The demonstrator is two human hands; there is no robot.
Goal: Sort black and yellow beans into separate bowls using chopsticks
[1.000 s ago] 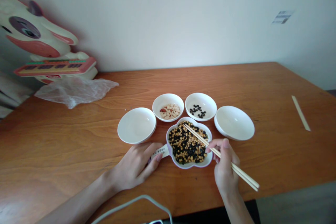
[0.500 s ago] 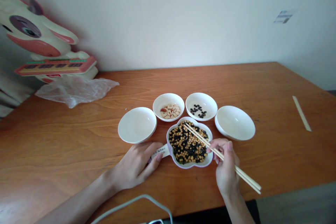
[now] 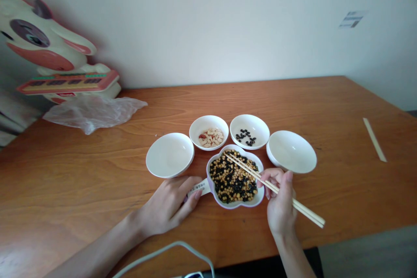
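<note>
Left fingers (image 3: 190,181) wrapped round the handle (image 3: 203,187) of a pan (image 3: 260,194), right fingers (image 3: 273,174) pinching chopsticks (image 3: 249,170), tips at the beans (image 3: 232,184), pan near the front edge of the surface (image 3: 81,182), four bowls (image 3: 170,155) behind

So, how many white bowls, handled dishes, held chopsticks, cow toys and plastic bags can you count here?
White bowls: 4
Handled dish: 1
Held chopsticks: 2
Cow toy: 1
Plastic bag: 1
Total: 9
</note>
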